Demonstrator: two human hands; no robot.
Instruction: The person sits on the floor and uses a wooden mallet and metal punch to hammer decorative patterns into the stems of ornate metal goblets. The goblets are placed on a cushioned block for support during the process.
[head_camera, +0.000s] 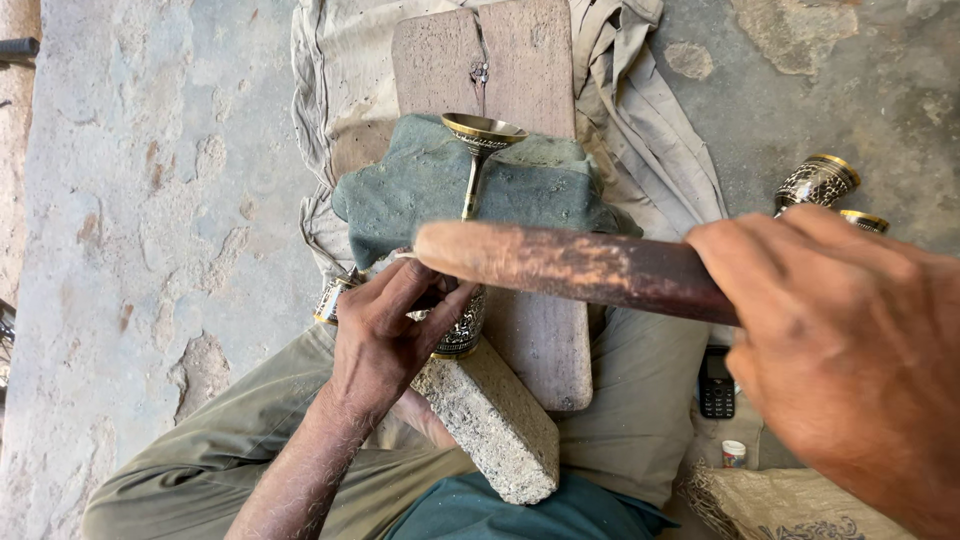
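Risk: the wooden stick (575, 266) looks poised over the left hand (385, 335); a swing that strays could hit fingers or dent the cup.
Cup (455, 325): engraved black-and-brass metal, lying at the wooden board's (535, 340) left edge, beside a stone block (490, 420).
Left grip: closed around the cup.
Right hand (850, 350): closed on the stick.

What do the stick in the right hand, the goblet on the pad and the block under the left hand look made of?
Stick: apparently wood, worn smooth, reddish-brown with a pale rubbed end. Goblet: likely brass, from its shiny golden rim and stem with dark engraved patterning. Block: probably concrete or stone, grey, rough and speckled.
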